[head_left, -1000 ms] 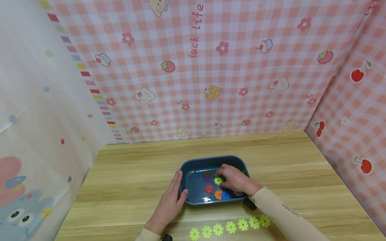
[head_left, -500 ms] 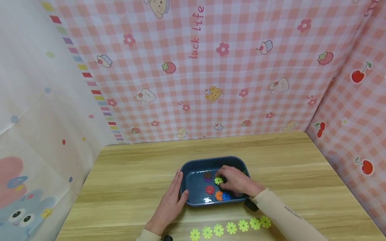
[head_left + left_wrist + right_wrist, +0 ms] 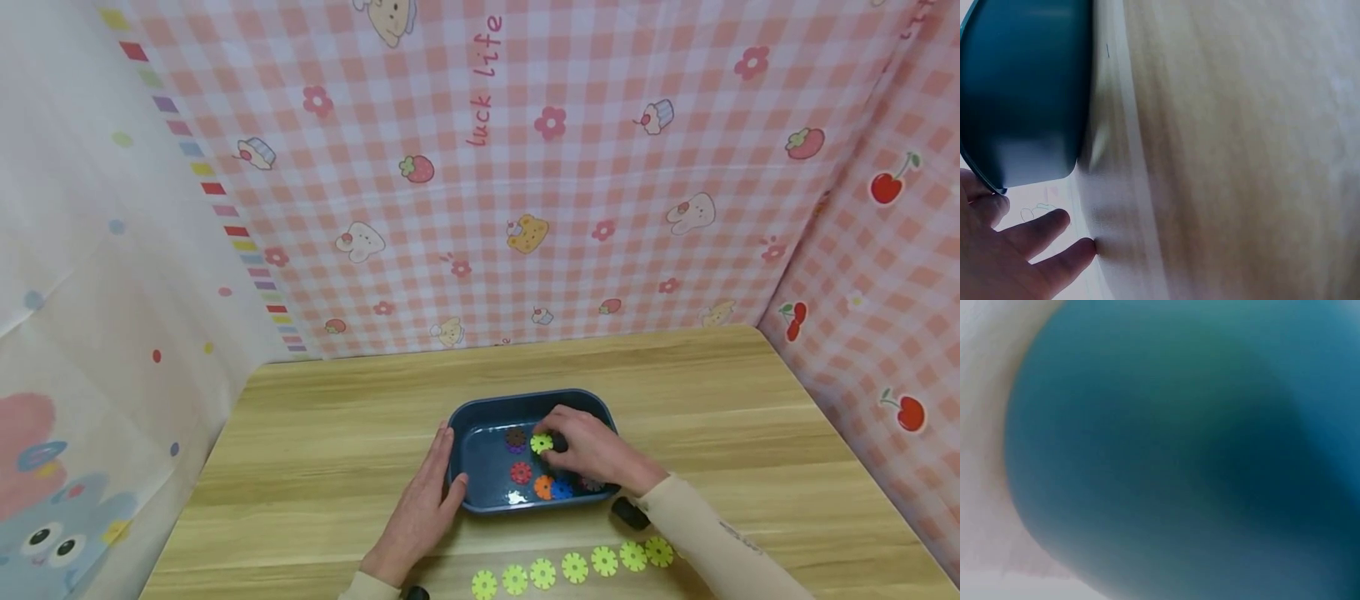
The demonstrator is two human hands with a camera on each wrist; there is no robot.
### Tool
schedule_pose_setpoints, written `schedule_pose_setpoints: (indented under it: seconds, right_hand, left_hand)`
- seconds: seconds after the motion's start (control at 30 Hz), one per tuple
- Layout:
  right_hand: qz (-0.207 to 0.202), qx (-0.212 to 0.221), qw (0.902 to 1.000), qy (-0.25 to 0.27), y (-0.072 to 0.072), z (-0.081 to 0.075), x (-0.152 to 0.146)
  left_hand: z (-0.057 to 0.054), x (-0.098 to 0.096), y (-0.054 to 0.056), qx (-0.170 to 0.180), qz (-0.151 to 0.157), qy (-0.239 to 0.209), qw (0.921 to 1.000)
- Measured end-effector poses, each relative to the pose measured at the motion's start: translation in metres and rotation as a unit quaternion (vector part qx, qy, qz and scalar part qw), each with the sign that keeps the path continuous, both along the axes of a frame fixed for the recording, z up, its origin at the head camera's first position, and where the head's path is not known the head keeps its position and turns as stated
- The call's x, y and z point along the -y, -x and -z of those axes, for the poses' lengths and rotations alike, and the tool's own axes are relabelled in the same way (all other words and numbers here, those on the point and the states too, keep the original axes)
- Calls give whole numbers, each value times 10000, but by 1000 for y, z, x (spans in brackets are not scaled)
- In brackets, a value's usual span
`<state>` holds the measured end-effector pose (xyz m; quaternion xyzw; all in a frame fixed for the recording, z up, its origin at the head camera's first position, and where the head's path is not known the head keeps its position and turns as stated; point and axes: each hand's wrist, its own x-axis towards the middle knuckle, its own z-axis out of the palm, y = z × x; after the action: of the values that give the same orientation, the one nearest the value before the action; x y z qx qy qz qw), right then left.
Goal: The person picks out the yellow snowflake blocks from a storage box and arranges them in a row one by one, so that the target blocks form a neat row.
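In the head view a dark blue tray (image 3: 480, 502) stands on the wooden table. My right hand (image 3: 588, 446) reaches into its right half and pinches a yellow-green notched plastic disc (image 3: 541, 443) between thumb and fingers. My left hand (image 3: 422, 504) rests along the tray's left end, fingers extended. The left wrist view has that hand's fingers (image 3: 1041, 234) by the rim of the tray (image 3: 1029, 94). Around the pinched disc lie a brown disc (image 3: 515, 436), a red disc (image 3: 521, 473), an orange disc (image 3: 543, 487) and a blue disc (image 3: 561, 488). Blurred tray wall (image 3: 1147, 456) fills the right wrist view.
A row of several yellow-green discs (image 3: 574, 567) lies on the table (image 3: 315, 467) in front of the tray, its right end beside my right sleeve (image 3: 720, 533). A pink checked cloth (image 3: 450, 217) hangs behind the table, with more cloth at both sides.
My right hand has shifted slightly up and back with the yellow-green disc between its fingertips. The left hand and the tray stay where they were.
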<state>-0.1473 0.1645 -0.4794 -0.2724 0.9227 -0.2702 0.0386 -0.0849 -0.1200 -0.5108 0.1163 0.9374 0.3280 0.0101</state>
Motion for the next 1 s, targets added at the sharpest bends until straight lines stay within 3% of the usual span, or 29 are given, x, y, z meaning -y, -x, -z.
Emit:
schedule_pose_setpoints:
  seconds: [0.73,1.0]
  right_hand:
    - [94,-315,9984,463,-22,-29,-26]
    - [160,-638,9965,509,-30,-34,-36]
  left_hand:
    - [-1,0,0,33,6,-21,10000]
    - [-1,0,0,19,6,-16,10000]
